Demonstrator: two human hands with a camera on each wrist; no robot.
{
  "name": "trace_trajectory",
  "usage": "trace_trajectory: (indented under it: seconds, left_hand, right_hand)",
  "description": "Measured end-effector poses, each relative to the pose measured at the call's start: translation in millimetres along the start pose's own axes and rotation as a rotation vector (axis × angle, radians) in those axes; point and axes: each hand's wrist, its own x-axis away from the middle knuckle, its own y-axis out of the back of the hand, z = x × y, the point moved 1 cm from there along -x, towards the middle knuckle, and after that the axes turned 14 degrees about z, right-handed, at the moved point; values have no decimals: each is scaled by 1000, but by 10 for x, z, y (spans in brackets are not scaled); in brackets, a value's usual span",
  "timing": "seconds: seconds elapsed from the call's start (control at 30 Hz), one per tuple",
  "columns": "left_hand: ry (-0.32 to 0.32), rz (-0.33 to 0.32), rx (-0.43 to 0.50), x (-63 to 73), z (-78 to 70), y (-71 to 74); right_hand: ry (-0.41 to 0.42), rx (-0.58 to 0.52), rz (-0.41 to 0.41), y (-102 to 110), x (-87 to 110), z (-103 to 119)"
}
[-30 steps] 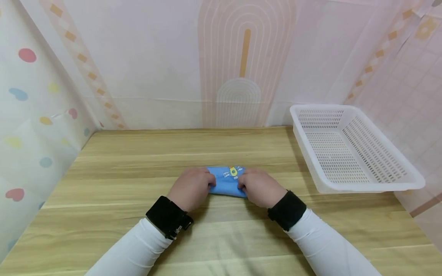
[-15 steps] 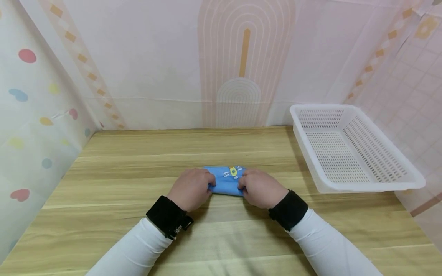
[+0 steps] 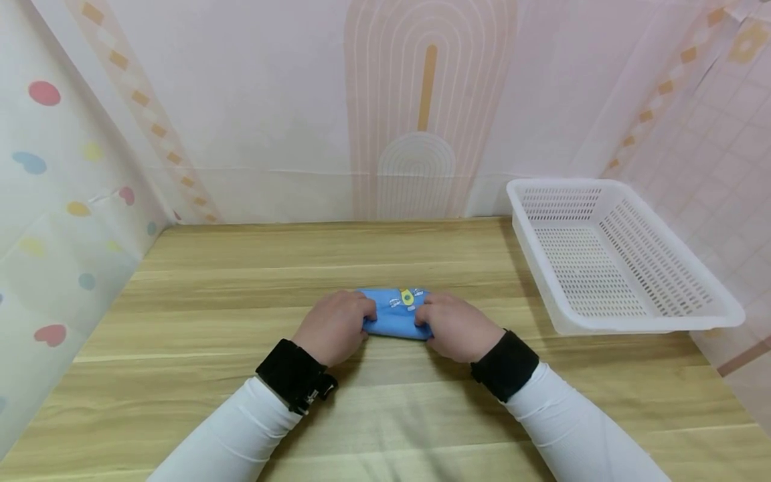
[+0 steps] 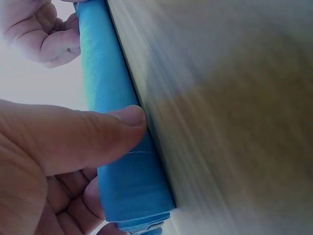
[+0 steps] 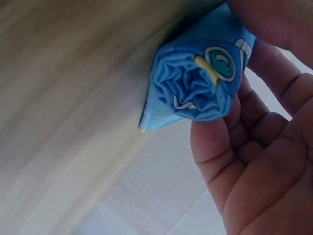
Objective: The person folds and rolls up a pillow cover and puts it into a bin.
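A blue cloth (image 3: 391, 314), rolled into a short bundle with a yellow and white cartoon print, lies on the wooden table. My left hand (image 3: 337, 326) grips its left end; in the left wrist view the thumb (image 4: 98, 132) lies across the roll with curled fingers behind it. At the right end, my right hand (image 3: 460, 326) pinches the roll between thumb and fingers. The right wrist view shows that end of the cloth roll (image 5: 190, 88) as spiralled layers, with a loose edge along the table side.
A white perforated plastic basket (image 3: 620, 268) stands at the right of the wooden table (image 3: 289, 254). Patterned sheeting (image 3: 259, 114) rises behind the table's back edge, and more hangs along the left and right sides.
Both hands stay on the cloth roll at nearly the same spot, with only slight finger shifts. The head view has tilted a little.
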Motion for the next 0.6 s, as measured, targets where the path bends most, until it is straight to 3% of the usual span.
trace_trajectory:
  seconds: [0.6]
  left_hand:
    - [40,35,45,-14,49,-24]
  right_hand:
    - [6,7,-17,-22,-23,-21]
